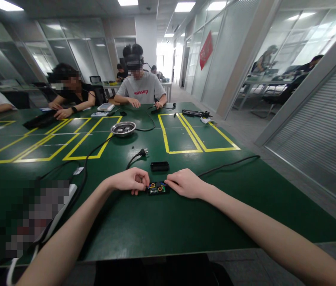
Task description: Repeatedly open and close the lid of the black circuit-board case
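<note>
A small opened power adapter (157, 188), its circuit board with coloured parts showing, lies on the green table (144, 226) between my hands. My left hand (131, 180) is curled, its fingertips pinching the adapter's left end. My right hand (186, 183) is closed against its right end, fingers pressed on the case. Just beyond lies a black cover piece (160, 166). A black cable with a plug (143, 152) runs off to the left.
A metal bowl (123, 128) with small parts stands mid-table among yellow tape rectangles (185, 135). A white power strip (66, 198) and cables lie at the left. Three people sit at the far side; one rests hands beside a black cable (151, 119).
</note>
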A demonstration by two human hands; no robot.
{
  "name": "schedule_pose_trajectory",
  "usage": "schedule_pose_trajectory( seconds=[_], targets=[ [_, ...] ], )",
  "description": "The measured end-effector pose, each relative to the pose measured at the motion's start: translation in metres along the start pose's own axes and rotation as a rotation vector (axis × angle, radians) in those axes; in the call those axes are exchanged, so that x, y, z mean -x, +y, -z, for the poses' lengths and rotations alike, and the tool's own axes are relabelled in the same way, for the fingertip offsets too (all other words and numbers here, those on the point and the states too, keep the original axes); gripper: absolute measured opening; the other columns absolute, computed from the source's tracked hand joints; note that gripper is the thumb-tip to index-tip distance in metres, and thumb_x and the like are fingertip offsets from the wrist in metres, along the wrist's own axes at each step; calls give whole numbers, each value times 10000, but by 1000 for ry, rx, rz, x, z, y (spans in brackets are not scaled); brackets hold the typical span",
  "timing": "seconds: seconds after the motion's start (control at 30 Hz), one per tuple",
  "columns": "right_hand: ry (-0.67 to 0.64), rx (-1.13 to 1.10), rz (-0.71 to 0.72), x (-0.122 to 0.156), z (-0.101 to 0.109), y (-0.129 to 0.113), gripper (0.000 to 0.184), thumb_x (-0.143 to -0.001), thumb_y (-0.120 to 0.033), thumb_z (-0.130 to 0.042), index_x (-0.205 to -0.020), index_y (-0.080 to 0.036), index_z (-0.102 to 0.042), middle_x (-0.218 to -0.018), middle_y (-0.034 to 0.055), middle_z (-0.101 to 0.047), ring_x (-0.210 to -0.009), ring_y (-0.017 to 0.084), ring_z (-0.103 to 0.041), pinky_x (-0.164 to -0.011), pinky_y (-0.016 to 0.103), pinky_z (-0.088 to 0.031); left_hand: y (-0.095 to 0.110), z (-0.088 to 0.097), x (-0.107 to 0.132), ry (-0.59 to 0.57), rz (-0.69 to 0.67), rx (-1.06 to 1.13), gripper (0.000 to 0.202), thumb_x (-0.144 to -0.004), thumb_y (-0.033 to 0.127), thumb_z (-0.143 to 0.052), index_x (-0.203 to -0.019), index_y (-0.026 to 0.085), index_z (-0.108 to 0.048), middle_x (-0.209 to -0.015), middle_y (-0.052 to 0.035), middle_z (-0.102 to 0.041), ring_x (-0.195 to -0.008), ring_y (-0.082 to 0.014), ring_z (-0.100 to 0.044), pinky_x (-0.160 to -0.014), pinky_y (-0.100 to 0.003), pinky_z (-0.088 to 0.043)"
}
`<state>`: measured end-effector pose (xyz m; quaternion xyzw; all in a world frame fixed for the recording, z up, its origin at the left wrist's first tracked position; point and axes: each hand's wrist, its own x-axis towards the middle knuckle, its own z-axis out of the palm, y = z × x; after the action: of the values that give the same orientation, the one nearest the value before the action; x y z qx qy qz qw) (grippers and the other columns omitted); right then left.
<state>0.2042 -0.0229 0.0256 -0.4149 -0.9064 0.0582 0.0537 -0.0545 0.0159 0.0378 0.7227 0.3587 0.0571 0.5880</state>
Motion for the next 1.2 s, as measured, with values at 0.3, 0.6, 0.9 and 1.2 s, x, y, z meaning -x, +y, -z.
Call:
schedule_pose_trajectory(
  seconds=[0.3,0.6,0.9,1.2],
  targets=[
    [145,-69,73,3,-4,7,219,-965,-197,-555,-773,-177,-658,-812,65,-723,-780,190,-644,-668,282,-356,-5,-1,-2,31,1,-12,163,-717,259,-738,-796,163,-633,-613,36,-660,-526,-99,-611,-508,-188,-473],
    [158,-104,-156,-4,-14,7,143,-957,-227,-561,-861,-196,-663,-706,14,-684,-649,162,-617,-621,265,-321,0,-4,-3,276,-167,-308,82,-718,227,-730,-717,155,-690,-770,-14,-682,-736,-141,-603,-678,-234,-468],
    [327,-62,-305,-12,-19,10,223,-928,-296,-583,-1117,-189,-634,-1025,80,-715,-807,208,-678,-684,292,-449,-2,-11,-6,293,-165,-333,97,-746,203,-638,-837,169,-633,-692,27,-585,-621,-117,-520,-595,-224,-410],
    [375,-267,-133,-18,-39,37,358,-910,-236,-635,-1261,-168,-662,-1292,151,-685,-1240,295,-577,-1073,508,-453,-15,-11,-15,542,-258,-431,519,-837,315,-668,-1337,195,-600,-1240,-110,-611,-1026,-242,-607,-932,-383,-510]
  ],
)
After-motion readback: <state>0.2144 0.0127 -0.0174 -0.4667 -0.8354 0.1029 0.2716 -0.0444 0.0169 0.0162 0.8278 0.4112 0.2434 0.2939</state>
